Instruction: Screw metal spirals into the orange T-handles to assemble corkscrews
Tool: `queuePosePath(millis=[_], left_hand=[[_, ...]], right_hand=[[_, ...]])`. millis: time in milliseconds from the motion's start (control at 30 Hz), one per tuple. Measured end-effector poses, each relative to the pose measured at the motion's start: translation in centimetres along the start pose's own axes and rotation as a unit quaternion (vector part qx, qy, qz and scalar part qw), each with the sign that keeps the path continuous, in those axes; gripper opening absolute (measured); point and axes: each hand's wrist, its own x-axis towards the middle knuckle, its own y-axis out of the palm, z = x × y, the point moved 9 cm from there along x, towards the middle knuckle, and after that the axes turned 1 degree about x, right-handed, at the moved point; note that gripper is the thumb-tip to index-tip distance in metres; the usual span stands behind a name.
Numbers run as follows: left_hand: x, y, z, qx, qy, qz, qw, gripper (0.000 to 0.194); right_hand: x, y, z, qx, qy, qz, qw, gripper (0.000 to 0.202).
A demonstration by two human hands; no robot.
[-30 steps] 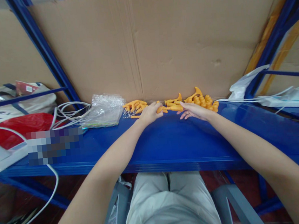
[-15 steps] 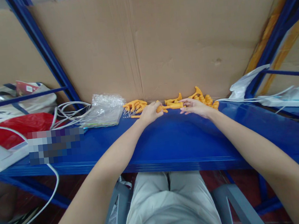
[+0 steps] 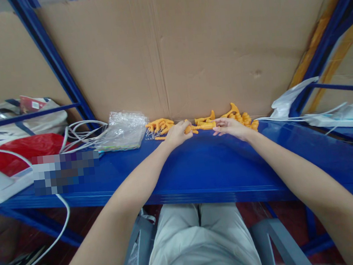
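Observation:
My left hand (image 3: 178,134) is closed around a small orange plastic piece, part of which shows past the fingertips. Between the hands lies a ribbed orange plastic rod-like piece (image 3: 205,126), thin at its left end and thicker at its right. The fingers of my right hand (image 3: 230,128) pinch its right end. Whether the two pieces are joined cannot be made out. Behind my right hand are more orange plastic parts (image 3: 246,118), some hook-shaped. Left of my left hand sits another orange cluster (image 3: 159,125) with small silvery links or rings (image 3: 152,135) beside it.
A blue metal tabletop (image 3: 198,168) runs below a cardboard panel (image 3: 202,50). Clear plastic packaging (image 3: 123,131) lies to the left, near white cables (image 3: 84,127), a red bag (image 3: 25,151) and a white power strip (image 3: 9,186). Blue uprights (image 3: 50,57) flank the panel.
The ribbed orange piece has turned or shifted slightly between my hands. Both hands stay in nearly the same place.

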Motion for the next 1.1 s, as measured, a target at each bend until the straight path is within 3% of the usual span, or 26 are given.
queuePosePath(millis=[300, 667, 1100], left_hand=[[0.0, 0.0, -0.1, 0.004, 0.004, -0.007, 1.000, 0.020], [-0.2, 0.0, -0.2, 0.010, -0.002, -0.003, 1.000, 0.023], [-0.3, -0.6, -1.0, 0.012, 0.012, -0.008, 1.000, 0.023]], right_hand=[[-0.2, 0.3, 0.7, -0.009, -0.008, 0.009, 1.000, 0.023], [-0.8, 0.8, 1.2, -0.020, -0.004, 0.011, 1.000, 0.048], [-0.6, 0.9, 0.7, 0.017, 0.015, -0.011, 1.000, 0.057]])
